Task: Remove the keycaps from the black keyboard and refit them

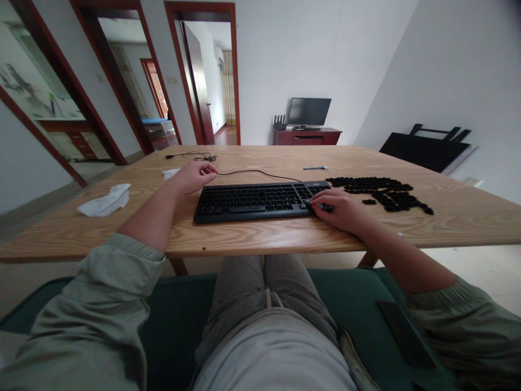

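Head view. The left hand (194,178) and right hand (341,210) are working well apart, with the keyboard (256,201) lying between them on a wooden table (260,239). The left hand is resting beyond the keyboard's upper left corner, its fingertips (214,170) reaching the black cable (260,171) that is running from the keyboard's top edge; whether they are gripping it cannot be determined. The right hand is lying over the keyboard's right end, its fingers (321,202) touching the keys. A small dark piece (325,207) is showing under those fingers; whether it is held cannot be determined. Loose black keycaps (380,190) are lying in a spread heap just beyond the right hand, beside the keyboard.

A second, coiled cable (191,156) is lying at the far side of the table, left of center. A crumpled tissue (106,200) is sitting left of the left hand, and a smaller tissue (171,173) is lying near that hand. A blue pen (315,168) is lying near the far edge. A phone (405,334) is resting on the green seat (345,288) below the table's edge, near the right forearm (401,260).
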`<state>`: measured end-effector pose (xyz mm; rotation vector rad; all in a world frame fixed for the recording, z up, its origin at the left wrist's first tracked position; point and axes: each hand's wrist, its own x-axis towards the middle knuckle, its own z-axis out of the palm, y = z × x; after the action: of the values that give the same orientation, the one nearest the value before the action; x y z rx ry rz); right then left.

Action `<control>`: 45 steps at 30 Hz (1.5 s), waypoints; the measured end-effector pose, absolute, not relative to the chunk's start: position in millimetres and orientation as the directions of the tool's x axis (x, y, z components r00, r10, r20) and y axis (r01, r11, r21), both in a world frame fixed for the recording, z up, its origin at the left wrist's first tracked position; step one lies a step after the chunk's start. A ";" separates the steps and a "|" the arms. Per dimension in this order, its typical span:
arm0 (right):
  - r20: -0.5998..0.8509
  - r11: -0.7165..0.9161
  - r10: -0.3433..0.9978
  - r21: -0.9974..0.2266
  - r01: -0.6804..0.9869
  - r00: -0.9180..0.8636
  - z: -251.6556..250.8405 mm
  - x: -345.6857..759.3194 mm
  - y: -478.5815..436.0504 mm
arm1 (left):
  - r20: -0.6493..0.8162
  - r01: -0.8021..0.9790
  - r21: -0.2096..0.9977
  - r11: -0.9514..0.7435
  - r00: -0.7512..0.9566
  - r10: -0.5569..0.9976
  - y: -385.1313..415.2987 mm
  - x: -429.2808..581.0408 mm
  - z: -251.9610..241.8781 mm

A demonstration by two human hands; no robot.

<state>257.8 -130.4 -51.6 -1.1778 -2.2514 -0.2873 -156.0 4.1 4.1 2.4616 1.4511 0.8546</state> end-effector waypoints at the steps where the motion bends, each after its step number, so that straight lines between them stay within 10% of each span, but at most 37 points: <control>1: 0.575 0.595 0.678 -0.062 0.802 -0.458 -51.7 258.0 -130.5 | 0.394 0.751 0.408 -0.520 0.369 0.842 4.2 -156.1 4.0; 45: 0.490 0.556 0.745 -0.081 0.827 -0.453 -56.8 263.5 -140.3 | 0.352 0.689 0.468 -0.553 0.429 0.832 5.3 -153.0 -0.1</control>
<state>263.5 -140.3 -56.8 -1.2660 -2.3182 -0.2320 -153.0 5.3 -0.1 2.4311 1.3238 0.8146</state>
